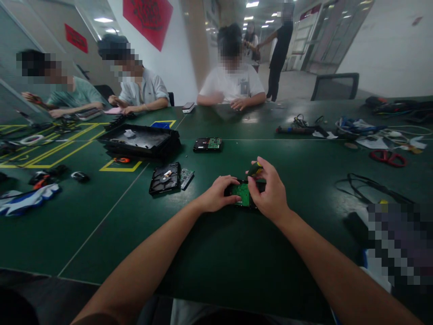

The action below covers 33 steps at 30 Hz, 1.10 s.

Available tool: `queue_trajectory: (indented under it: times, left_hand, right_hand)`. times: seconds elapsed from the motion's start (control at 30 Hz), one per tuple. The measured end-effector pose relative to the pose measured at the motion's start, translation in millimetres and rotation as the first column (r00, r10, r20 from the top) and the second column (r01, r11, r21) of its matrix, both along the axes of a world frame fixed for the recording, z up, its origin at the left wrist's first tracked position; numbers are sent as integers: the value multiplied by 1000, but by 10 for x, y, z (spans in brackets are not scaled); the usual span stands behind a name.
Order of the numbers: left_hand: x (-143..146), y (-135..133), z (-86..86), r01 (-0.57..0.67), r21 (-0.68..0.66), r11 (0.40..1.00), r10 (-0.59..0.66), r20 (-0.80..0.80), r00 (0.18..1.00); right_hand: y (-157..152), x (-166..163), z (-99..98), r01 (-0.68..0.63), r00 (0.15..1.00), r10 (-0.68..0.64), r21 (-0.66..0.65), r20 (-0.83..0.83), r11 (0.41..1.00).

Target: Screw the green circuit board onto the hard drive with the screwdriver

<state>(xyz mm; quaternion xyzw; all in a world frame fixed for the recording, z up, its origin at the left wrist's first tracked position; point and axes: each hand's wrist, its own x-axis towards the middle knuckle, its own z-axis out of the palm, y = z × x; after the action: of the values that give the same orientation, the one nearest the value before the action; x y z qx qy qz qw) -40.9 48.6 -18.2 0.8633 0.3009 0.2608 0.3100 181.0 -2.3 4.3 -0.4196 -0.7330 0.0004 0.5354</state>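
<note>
Screw removal, judged under way. Left hand [216, 195] clamps the black hard drive with green circuit board [244, 195], lying on the dark green table [209, 253]. Right hand [269, 192], over the drive, grips a yellow-and-black screwdriver [254, 169]. Next: steady downward pressure. Beyond-left of the drive: opened black drive casing [165, 178], black plastic tray [138, 141].

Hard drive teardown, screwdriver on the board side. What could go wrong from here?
1. The screwdriver in the right hand could slip and gouge the green circuit board.
2. The left hand alone steadies the hard drive; it may slide on the table.
</note>
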Motion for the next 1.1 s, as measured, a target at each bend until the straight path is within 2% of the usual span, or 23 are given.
queue_trajectory:
  times: [0.1,0.27,0.43,0.6,0.77,0.93,1.1]
  left_hand:
    - [-1,0,4,2,-1,1000,-2,1,1000]
    - [2,-16,32,-8,-7,1000,8,2,1000]
    - [5,-14,29,-3,-1,1000,3,0,1000]
    - [1,-6,13,-7,8,1000,7,-3,1000]
    - [3,-10,20,-9,7,1000,9,1,1000]
    - [3,-5,-2,-6,1,1000,6,6,1000]
    - [-1,-4,-17,-9,-14,1000,9,18,1000]
  right_hand:
    - [-1,4,5,43,999,-43,38,16,998]
    - [1,2,-5,16,1000,-16,1,14,1000]
    - [-3,-1,-11,74,997,-75,38,20,997]
    - [-14,-2,6,24,1000,-24,-3,11,1000]
    - [-7,5,7,58,998,-59,39,28,998]
    - [4,0,-11,-10,1000,10,4,-12,1000]
    - [-14,-4,28,13,999,-14,50,29,999]
